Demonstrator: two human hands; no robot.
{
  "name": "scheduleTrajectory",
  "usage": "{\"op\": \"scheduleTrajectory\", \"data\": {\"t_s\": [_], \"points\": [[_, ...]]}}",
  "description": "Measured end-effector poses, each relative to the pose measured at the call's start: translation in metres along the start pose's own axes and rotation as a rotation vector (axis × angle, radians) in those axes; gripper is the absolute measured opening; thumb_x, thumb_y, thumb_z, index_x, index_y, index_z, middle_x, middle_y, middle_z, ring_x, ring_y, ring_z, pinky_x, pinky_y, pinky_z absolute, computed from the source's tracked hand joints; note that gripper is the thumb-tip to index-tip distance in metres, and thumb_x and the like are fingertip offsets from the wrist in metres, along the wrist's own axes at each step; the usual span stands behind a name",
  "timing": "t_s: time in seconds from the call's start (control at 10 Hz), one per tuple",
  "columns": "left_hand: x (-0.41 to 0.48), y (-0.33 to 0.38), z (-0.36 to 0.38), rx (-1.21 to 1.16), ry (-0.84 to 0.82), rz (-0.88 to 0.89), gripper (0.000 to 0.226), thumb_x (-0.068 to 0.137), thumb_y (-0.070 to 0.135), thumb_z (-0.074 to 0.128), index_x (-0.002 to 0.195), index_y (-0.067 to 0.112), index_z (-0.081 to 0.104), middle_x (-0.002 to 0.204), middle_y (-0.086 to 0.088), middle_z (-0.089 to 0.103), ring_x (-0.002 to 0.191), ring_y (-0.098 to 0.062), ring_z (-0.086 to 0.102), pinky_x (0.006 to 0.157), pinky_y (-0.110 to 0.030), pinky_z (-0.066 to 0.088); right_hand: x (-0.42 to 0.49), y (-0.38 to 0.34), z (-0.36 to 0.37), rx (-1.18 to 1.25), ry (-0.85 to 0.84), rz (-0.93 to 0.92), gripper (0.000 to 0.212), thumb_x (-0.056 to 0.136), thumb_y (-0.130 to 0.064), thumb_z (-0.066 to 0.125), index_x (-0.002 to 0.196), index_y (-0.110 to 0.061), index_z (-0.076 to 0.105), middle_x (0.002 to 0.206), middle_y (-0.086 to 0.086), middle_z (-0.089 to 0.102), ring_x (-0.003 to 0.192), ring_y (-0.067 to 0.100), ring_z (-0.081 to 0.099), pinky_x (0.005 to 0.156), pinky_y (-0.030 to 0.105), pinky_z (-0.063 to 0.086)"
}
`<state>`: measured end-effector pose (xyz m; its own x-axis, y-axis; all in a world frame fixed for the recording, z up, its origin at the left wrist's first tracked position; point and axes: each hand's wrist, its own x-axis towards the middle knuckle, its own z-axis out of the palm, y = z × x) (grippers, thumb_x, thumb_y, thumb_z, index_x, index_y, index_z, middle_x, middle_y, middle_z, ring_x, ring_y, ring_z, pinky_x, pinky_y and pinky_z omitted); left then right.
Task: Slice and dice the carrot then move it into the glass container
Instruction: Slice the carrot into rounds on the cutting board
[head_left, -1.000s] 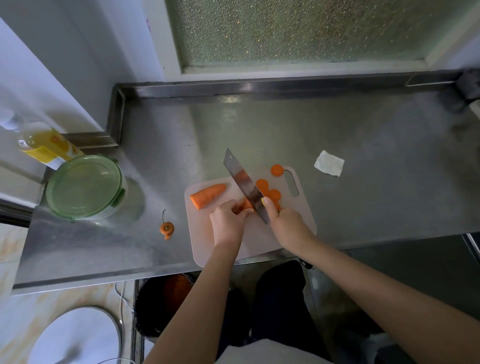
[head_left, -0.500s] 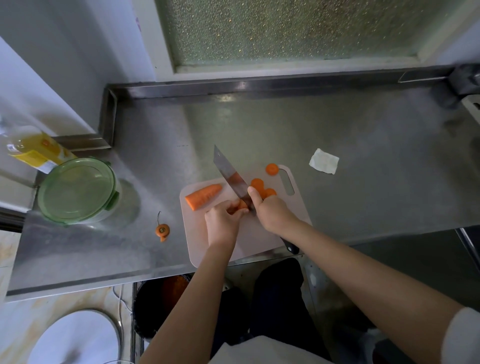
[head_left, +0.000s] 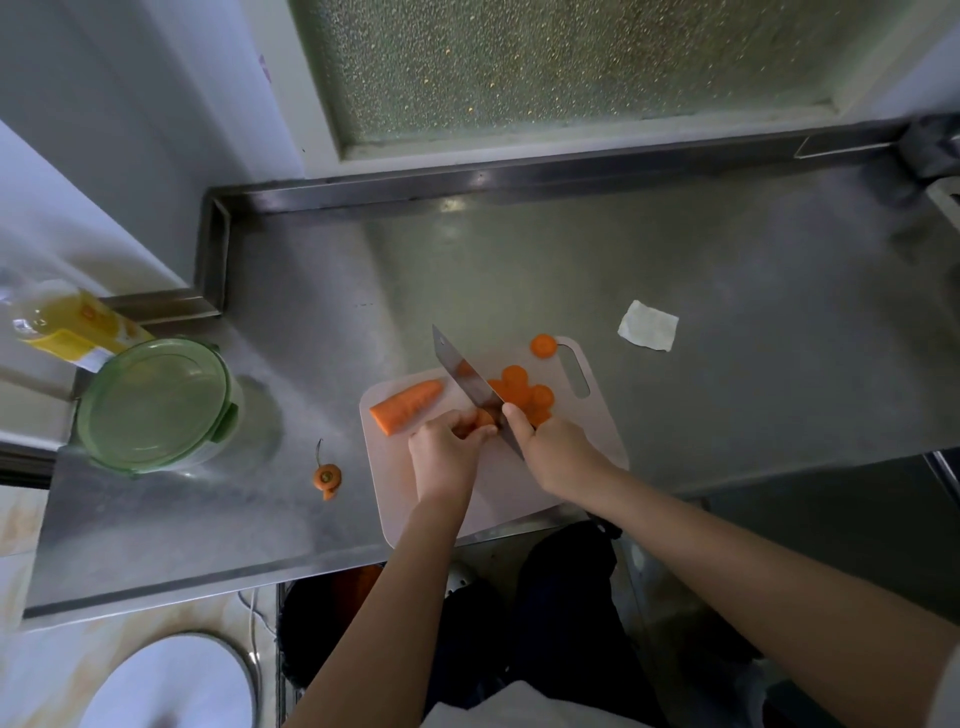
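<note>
1. The left hand (head_left: 447, 448) is pinching a carrot stub (head_left: 483, 419) on the cutting board (head_left: 501, 491) at the surface's (head_left: 675, 260) near edge
2. The right hand (head_left: 560, 451) is gripping the knife (head_left: 464, 375) just beside it
3. The lidded glass container (head_left: 156, 406) is sitting near the left edge

Open bench (head_left: 571, 270) runs beyond both grips to the rim. Left of the left grip (head_left: 444, 452): carrot half (head_left: 408, 408), stub (head_left: 327, 475), container (head_left: 156, 405). Knife (head_left: 460, 364) slants between the grips. Beyond and right of the right grip (head_left: 558, 452): slices (head_left: 519, 389), paper scrap (head_left: 648, 332).
</note>
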<state>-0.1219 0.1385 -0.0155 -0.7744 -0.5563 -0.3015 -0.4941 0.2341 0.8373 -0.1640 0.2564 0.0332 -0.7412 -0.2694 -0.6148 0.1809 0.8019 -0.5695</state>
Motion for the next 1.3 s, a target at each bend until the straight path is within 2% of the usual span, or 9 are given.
{"op": "scheduleTrajectory", "data": {"t_s": [0.1, 0.2, 0.3, 0.4, 0.5, 0.7, 0.8, 0.9, 1.3], "points": [[0.001, -0.002, 0.001, 0.038, -0.011, 0.021, 0.009, 0.079, 0.019, 0.074, 0.073, 0.019, 0.068, 0.065, 0.014, 0.059, 0.063, -0.001, 0.055, 0.058, -0.001, 0.04, 0.004, -0.007, 0.006, -0.06, -0.001, -0.006, 0.052, 0.102, -0.047, 0.023, 0.067, -0.017, 0.046, 0.072, 0.009, 0.054, 0.08, 0.028, 0.056, 0.066, 0.029, 0.039], [-0.002, -0.001, 0.0, 0.045, -0.008, 0.035, 0.005, 0.079, 0.018, 0.074, 0.077, 0.016, 0.07, 0.066, 0.013, 0.06, 0.06, 0.004, 0.053, 0.059, 0.0, 0.04, 0.01, -0.013, 0.007, -0.047, 0.046, -0.008, 0.037, 0.101, -0.045, 0.028, 0.082, -0.019, 0.047, 0.102, 0.015, 0.058, 0.102, 0.032, 0.056, 0.081, 0.036, 0.041], [-0.001, -0.003, 0.0, 0.036, -0.02, 0.054, 0.005, 0.078, 0.018, 0.075, 0.078, 0.016, 0.071, 0.067, 0.013, 0.061, 0.06, 0.007, 0.053, 0.061, 0.0, 0.041, 0.016, -0.012, 0.013, -0.056, 0.038, -0.021, 0.048, 0.102, -0.044, 0.026, 0.104, -0.01, 0.06, 0.096, 0.013, 0.061, 0.093, 0.032, 0.058, 0.074, 0.035, 0.046], [-0.003, 0.0, -0.001, 0.031, -0.012, 0.059, 0.006, 0.078, 0.019, 0.075, 0.08, 0.015, 0.072, 0.069, 0.013, 0.062, 0.063, 0.009, 0.054, 0.061, 0.001, 0.04, 0.018, -0.005, 0.023, -0.059, 0.046, -0.037, 0.062, 0.101, -0.048, 0.022, 0.069, -0.007, 0.057, 0.061, 0.004, 0.048, 0.058, 0.016, 0.048, 0.049, 0.024, 0.03], [-0.004, -0.002, -0.001, 0.039, -0.009, 0.072, 0.007, 0.077, 0.018, 0.075, 0.082, 0.016, 0.071, 0.072, 0.014, 0.062, 0.066, 0.009, 0.054, 0.063, 0.003, 0.038, 0.022, -0.002, 0.021, -0.019, 0.071, -0.024, 0.061, 0.101, -0.048, 0.023, 0.055, -0.012, 0.04, 0.058, 0.007, 0.047, 0.058, 0.019, 0.048, 0.052, 0.029, 0.034], [-0.007, -0.013, 0.0, 0.065, -0.006, 0.149, 0.023, 0.079, 0.016, 0.074, 0.101, 0.011, 0.072, 0.095, 0.002, 0.071, 0.085, -0.002, 0.06, 0.075, 0.005, 0.037, 0.023, 0.002, 0.018, 0.013, 0.109, -0.049, 0.034, 0.099, -0.049, 0.031, 0.067, -0.035, 0.029, 0.088, 0.004, 0.048, 0.084, 0.021, 0.046, 0.077, 0.034, 0.038], [-0.008, -0.014, 0.0, 0.093, -0.018, 0.179, 0.028, 0.078, 0.017, 0.075, 0.104, 0.009, 0.071, 0.098, 0.002, 0.07, 0.088, -0.002, 0.059, 0.077, 0.006, 0.035, 0.022, 0.002, 0.016, -0.008, 0.078, -0.081, 0.043, 0.102, -0.046, 0.027, 0.061, -0.031, 0.031, 0.063, 0.001, 0.042, 0.061, 0.018, 0.043, 0.064, 0.03, 0.038], [-0.006, -0.015, 0.001, 0.084, 0.008, 0.156, 0.024, 0.077, 0.019, 0.076, 0.1, 0.013, 0.071, 0.097, 0.002, 0.071, 0.086, -0.002, 0.06, 0.076, 0.005, 0.037, 0.025, 0.004, 0.017, -0.015, 0.11, -0.091, 0.062, 0.1, -0.049, 0.026, 0.051, -0.012, 0.036, 0.052, 0.004, 0.042, 0.049, 0.015, 0.042, 0.048, 0.027, 0.028], [-0.012, -0.013, 0.006, -0.022, 0.063, 0.09, 0.013, 0.075, 0.013, 0.076, 0.087, 0.015, 0.07, 0.083, 0.009, 0.067, 0.075, 0.005, 0.059, 0.072, -0.001, 0.041, 0.028, 0.02, 0.012, 0.15, 0.091, -0.017, 0.067, 0.097, -0.058, 0.026, 0.05, -0.013, 0.041, 0.056, 0.005, 0.046, 0.069, 0.027, 0.049, 0.069, 0.03, 0.035]]}}
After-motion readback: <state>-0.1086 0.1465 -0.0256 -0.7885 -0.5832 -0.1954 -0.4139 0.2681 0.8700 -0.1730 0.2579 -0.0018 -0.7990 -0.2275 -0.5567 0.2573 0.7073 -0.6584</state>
